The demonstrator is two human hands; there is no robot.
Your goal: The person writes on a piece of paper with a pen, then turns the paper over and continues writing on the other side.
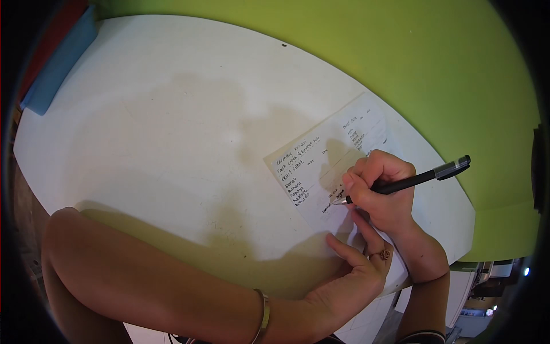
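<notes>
In the head view, a white table (143, 132) with curved edges fills most of the scene, set against a green surface (458, 86). A sheet of paper (318, 180) lies on the right part of the table, turned at a slant, with one corner near the curved edge. It bears handwriting in dark ink: a heading at the top, the words FRUIT SHAKE, and a list below with Mango, Banana, Papaya and Avocado. A second column stands farther right, its words too small to read surely.

The right hand (385, 192) rests over the lower part of the paper, its fingers closed around a black pen (421, 179). The pen slants, its tip touching or just above the sheet beside a short line of writing, and its clear-capped end points away to the right.

The left hand (352, 272) lies just below the right one, at the lower edge of the paper. Its thumb and forefinger are spread apart and reach onto the sheet, gripping nothing that shows; the other fingers are partly hidden. A ring (385, 254) sits on one finger, and a bracelet (263, 315) circles the wrist.
</notes>
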